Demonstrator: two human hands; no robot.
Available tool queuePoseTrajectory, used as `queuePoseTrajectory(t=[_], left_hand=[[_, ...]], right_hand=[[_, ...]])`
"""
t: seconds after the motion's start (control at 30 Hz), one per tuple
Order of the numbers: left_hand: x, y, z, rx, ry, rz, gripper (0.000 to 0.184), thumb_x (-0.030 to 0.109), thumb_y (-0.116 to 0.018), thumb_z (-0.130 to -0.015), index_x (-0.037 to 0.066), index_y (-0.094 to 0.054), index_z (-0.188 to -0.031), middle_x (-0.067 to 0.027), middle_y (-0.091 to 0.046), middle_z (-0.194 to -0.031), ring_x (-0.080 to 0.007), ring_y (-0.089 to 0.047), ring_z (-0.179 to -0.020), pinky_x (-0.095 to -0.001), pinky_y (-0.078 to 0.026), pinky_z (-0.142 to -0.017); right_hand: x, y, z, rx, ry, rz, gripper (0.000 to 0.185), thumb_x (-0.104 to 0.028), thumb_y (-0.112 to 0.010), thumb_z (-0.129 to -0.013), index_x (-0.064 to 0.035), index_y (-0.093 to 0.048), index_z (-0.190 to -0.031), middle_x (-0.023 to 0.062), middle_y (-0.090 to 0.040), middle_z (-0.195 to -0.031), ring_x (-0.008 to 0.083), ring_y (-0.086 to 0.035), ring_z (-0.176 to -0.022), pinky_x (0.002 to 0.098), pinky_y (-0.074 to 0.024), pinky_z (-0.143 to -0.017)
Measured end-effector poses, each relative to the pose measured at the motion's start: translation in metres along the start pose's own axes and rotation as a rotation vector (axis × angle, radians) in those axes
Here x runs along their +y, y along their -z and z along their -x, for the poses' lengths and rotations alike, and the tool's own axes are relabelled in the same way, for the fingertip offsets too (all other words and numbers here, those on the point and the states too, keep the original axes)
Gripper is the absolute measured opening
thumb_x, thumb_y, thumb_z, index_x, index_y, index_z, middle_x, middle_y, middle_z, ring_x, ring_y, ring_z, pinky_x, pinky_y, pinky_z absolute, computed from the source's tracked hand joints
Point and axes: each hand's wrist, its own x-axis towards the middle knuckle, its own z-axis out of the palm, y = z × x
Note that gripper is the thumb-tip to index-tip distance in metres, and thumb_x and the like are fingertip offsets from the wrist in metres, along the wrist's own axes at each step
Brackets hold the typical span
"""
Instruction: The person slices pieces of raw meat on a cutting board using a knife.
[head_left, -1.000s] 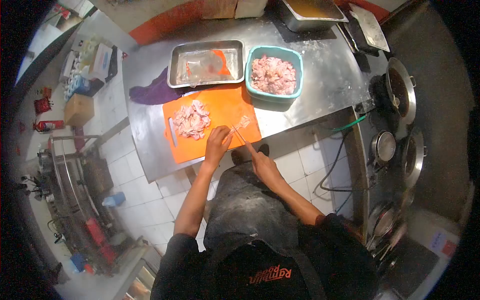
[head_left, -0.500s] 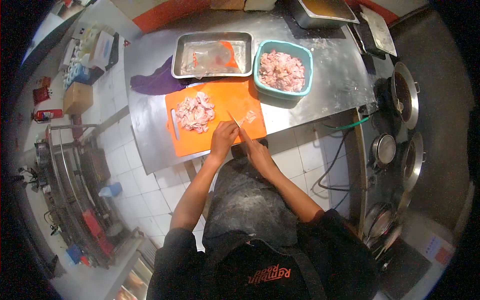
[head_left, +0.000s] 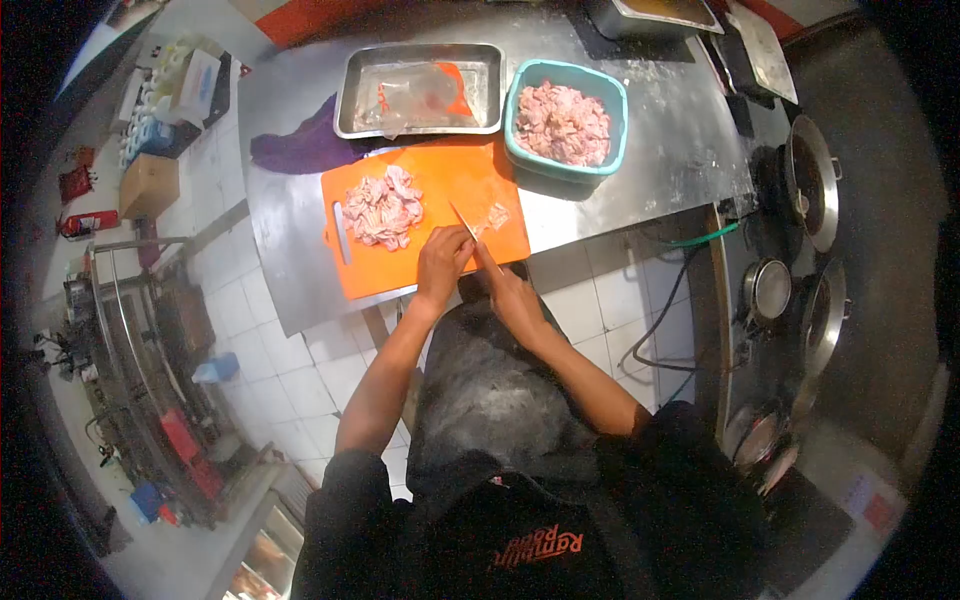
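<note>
My right hand [head_left: 512, 298] is closed on a knife [head_left: 463, 220], its blade pointing up and left over the orange cutting board [head_left: 450, 175]. Close beside the blade, my left hand [head_left: 443, 262] has its fingers bent together at the board's front edge; what they hold, if anything, is too small to make out. A pile of pale pink meat pieces [head_left: 382, 207] lies on the board's left part. Right of the knife are a few small meat bits [head_left: 497, 215]. Behind the board stands a teal tub [head_left: 620, 130] full of meat pieces.
A metal tray [head_left: 340, 115] with a plastic bag stands behind the board, by a purple cloth [head_left: 300, 150]. The steel table [head_left: 670, 150] extends right. Large pans [head_left: 825, 185] are at the far right, and a metal container [head_left: 655, 22] sits at the back.
The knife's blade now points up and left instead of lying lower between my hands. My hands stay close together. The whole view has shifted slightly.
</note>
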Motion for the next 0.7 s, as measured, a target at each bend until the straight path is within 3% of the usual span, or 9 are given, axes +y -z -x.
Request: queuePoseTrajectory(t=[0.27,0.47,0.7], left_hand=[[-0.006,0.009,0.004,-0.008,0.019,0.01,0.017,0.002,-0.075,-0.086,-0.001,-0.072,-0.102,-0.0145,-0.073,-0.108,-0.0319,-0.069,-0.097,-0.0387,-0.057,-0.084],[-0.025,0.034,0.032,0.084,0.058,-0.01,0.025,0.003,-0.078,-0.086,-0.001,-0.072,-0.109,-0.0144,-0.073,-0.113,-0.0276,-0.07,-0.107,-0.0354,-0.058,-0.092],[-0.01,0.03,0.018,0.059,0.007,-0.013,0.018,0.005,-0.077,-0.086,-0.001,-0.073,-0.103,-0.0126,-0.073,-0.108,-0.0305,-0.068,-0.104,-0.0392,-0.056,-0.09]], right_hand=[[-0.007,0.063,0.074,-0.282,-0.159,0.111,0.093,0.005,-0.058,-0.086,-0.023,-0.019,-0.167,0.0219,-0.064,-0.083,0.0425,-0.065,-0.072,0.054,-0.0526,-0.066],[-0.016,0.05,0.042,-0.053,0.018,-0.016,0.083,0.0,-0.057,-0.094,-0.0219,-0.021,-0.166,0.0191,-0.063,-0.084,0.0423,-0.065,-0.073,0.0542,-0.0527,-0.066],[-0.014,-0.003,0.026,-0.076,-0.003,0.041,0.09,-0.002,-0.059,-0.091,-0.0251,-0.017,-0.166,0.0241,-0.065,-0.091,0.0464,-0.068,-0.071,0.0578,-0.0577,-0.066]])
